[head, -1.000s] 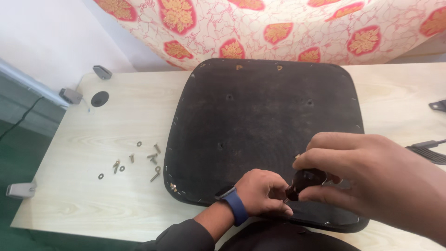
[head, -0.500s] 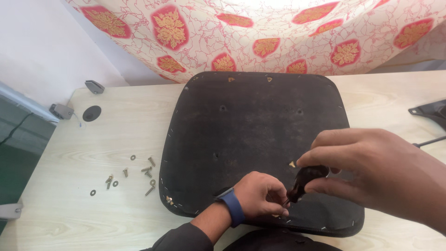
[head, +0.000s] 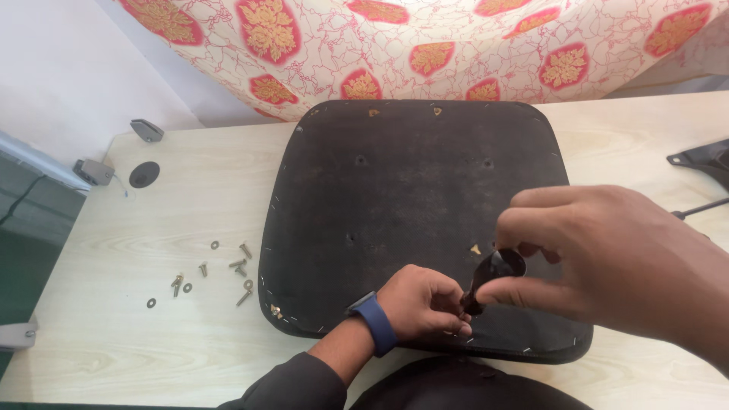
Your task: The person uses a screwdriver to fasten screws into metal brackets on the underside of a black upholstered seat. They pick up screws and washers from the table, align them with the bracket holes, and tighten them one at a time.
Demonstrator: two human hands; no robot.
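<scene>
A black seat pad (head: 410,197) lies upside down on the pale wooden table (head: 175,220), with several small holes in its fabric underside. My right hand (head: 607,258) pinches a small black knob-like part (head: 492,277) over the pad's near edge. My left hand (head: 425,304), a blue band at the wrist, is curled with its fingertips at the lower end of that same part. What is under the fingers is hidden.
Several loose screws and washers (head: 228,273) lie on the table left of the pad. A round black cable hole (head: 144,174) and small grey brackets (head: 95,171) are at the far left. A floral cloth (head: 425,45) hangs behind. Black metal parts (head: 702,159) sit at the right edge.
The view has shifted, so the pad sits higher and more central. Both hands stay together on the small black part at the pad's near edge.
</scene>
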